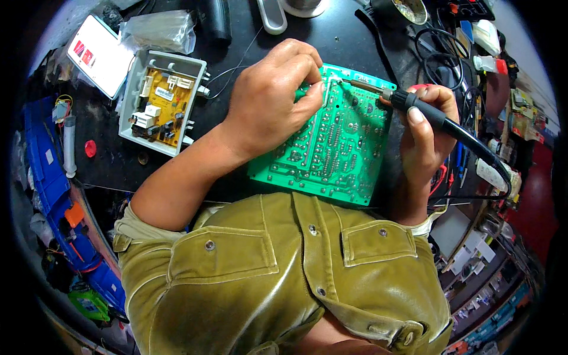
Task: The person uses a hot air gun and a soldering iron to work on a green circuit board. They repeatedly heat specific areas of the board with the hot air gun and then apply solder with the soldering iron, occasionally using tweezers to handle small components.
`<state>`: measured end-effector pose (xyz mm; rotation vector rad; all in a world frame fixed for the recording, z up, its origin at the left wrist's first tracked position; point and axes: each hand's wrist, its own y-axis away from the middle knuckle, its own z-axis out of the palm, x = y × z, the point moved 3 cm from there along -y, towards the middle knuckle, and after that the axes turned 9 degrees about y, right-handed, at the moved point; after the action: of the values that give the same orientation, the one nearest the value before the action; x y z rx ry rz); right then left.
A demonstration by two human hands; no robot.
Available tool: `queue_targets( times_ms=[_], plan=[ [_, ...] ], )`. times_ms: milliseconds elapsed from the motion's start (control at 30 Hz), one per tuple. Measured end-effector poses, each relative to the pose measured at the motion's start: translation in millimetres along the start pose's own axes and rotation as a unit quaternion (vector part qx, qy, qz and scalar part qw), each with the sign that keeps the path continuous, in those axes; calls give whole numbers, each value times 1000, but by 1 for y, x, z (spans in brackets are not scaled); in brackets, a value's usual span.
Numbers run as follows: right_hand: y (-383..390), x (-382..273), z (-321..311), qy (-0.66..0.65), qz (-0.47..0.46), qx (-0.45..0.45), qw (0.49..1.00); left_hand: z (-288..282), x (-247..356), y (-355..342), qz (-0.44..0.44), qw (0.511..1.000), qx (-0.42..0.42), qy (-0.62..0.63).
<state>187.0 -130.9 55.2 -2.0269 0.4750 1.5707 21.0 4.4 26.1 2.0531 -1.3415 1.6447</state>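
Observation:
A green circuit board [355,168] lies in front of me, its side with rows of solder joints facing up. My right hand [429,121] grips a soldering iron [423,109] by its black handle. The iron's metal tip meets the board near its far edge. Over the board's far left part is my left hand [275,97], thumb and fingers pinched together close to the tip. Whatever that pinch holds is too small or hidden to name.
On the left sits a grey plastic case [127,118] with a yellow-brown circuit board [168,106] inside. Beside it are a lit phone-like screen [97,56] and a clear plastic bag [158,32]. Black cables [441,50] coil at the far right. A metal bowl [409,10] stands behind.

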Motion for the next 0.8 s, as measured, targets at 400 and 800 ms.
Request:
queue_targets(
  times_ms=[400, 800],
  plan=[
    [0, -4, 2, 13, -11, -12, 1000, 1, 1, -1, 1, 1000, -6, -14],
    [-1, -3, 1, 40, -26, -18, 999, 2, 1, -1, 8, 1000, -4, -19]
  ],
)
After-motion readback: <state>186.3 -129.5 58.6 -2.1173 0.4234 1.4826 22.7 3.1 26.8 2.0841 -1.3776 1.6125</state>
